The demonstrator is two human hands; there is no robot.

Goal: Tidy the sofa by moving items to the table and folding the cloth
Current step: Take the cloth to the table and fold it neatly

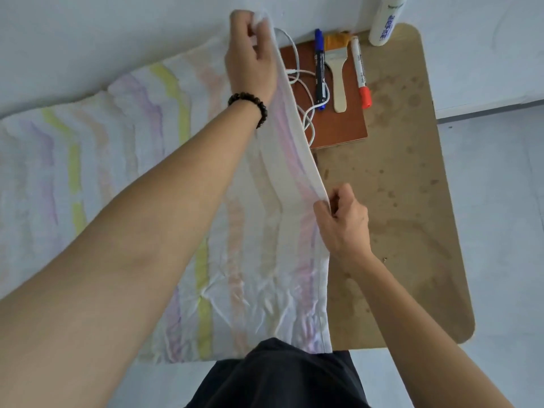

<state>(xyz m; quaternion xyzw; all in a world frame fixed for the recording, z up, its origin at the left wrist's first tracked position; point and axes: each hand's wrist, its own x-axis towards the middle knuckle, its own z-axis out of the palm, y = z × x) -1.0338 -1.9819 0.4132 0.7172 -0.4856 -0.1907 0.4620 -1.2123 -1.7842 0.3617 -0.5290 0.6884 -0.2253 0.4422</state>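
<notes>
Five small things on the wooden table (412, 201) now: a blue marker (319, 69), a paintbrush (337, 75), a red-capped marker (360, 75), a white cable (306, 113) and a white bottle (385, 22). Lie close together at the far end, most of them on a red-brown board (347, 128). Looks like the moving part is done, with no loose things showing on the pale sofa (88, 30). Leaves the folding, and that looks only just begun.

As for the striped cloth (117, 172): lies wide and mostly flat over the sofa, a bit crumpled near the body. Has its right edge lifted up, just beside the table. Shows no full fold yet.

Left hand (250, 54): reaches far out and pinches the far corner of the cloth between thumb and curled fingers. Wears a dark bead bracelet (250, 106) at the wrist.

Right hand (341, 225): sits nearer, close to the table, and pinches the same lifted edge with thumb and fingertips curled tight.

Both clamped on the cloth, nothing else held. Makes a straight, tight line of cloth edge between the two hands.

Probably needs that edge carried across to the left side for the first fold, then more folds after. Cannot tell how many.
</notes>
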